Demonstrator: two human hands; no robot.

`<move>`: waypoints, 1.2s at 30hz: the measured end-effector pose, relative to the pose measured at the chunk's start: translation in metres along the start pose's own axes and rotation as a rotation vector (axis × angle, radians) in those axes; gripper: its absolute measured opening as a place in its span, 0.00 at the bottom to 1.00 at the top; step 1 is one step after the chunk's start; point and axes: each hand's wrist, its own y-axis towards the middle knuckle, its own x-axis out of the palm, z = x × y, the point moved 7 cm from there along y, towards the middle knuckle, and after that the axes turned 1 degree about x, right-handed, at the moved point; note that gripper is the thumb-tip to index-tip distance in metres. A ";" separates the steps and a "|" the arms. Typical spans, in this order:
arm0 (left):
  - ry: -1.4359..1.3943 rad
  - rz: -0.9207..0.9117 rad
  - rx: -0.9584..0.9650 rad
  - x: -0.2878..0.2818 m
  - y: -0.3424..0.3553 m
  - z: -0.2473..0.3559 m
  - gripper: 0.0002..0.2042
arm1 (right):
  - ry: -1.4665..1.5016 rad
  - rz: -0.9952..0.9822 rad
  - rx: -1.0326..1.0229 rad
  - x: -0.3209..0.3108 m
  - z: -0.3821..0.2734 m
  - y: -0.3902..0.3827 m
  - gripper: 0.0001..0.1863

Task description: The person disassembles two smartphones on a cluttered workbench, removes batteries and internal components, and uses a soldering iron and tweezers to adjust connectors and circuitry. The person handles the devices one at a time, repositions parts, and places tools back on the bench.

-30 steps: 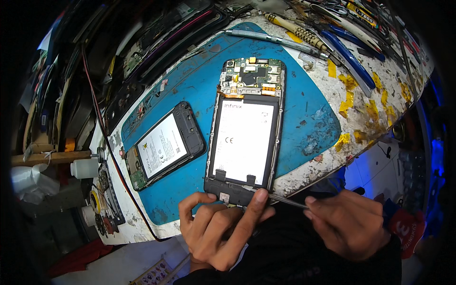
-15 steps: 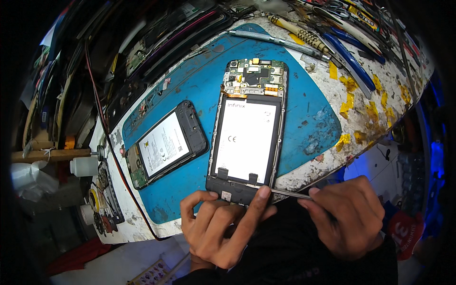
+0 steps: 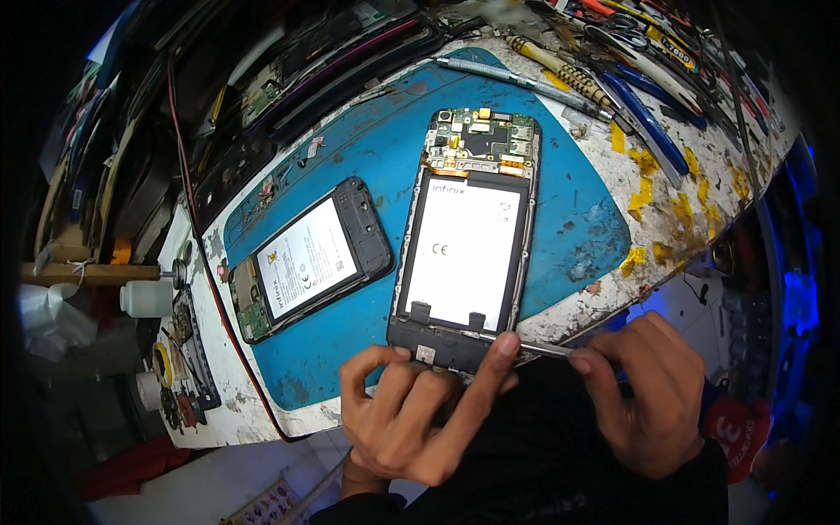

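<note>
Both hands work at the near edge of the bench. His left hand point(image 3: 411, 411) curls against the bottom end of an opened phone point(image 3: 468, 245), fingertips pressed on its dark lower frame and the forefinger stretched along that edge to steady it. His right hand point(image 3: 652, 398) is closed in a pinch on a thin metal tool point(image 3: 534, 347), which lies nearly flat and points leftward, its tip touching the phone's lower right corner just beside the left forefinger. The phone lies back-up on a blue mat point(image 3: 577, 236), its long axis running away from the person, circuit board at the far end, white battery in the middle, bottom end nearest the hands. The left hand is the closer of the two, touching the phone outright, while the right reaches it only through the tool. A second opened phone point(image 3: 311, 258) lies slantwise on the mat to the left, well apart from both hands. Screwdrivers and blue-handled pliers point(image 3: 652, 131) crowd the far right of the bench.
</note>
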 end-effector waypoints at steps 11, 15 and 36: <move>0.004 -0.004 0.000 0.001 0.001 0.000 0.19 | -0.079 0.185 -0.368 0.002 -0.015 -0.010 0.06; -0.011 0.015 -0.008 0.000 0.002 0.000 0.18 | 0.025 0.113 -0.211 0.004 -0.009 -0.006 0.07; -0.265 0.178 -0.138 -0.011 -0.001 -0.014 0.25 | -0.007 0.210 -0.256 0.001 -0.002 -0.019 0.09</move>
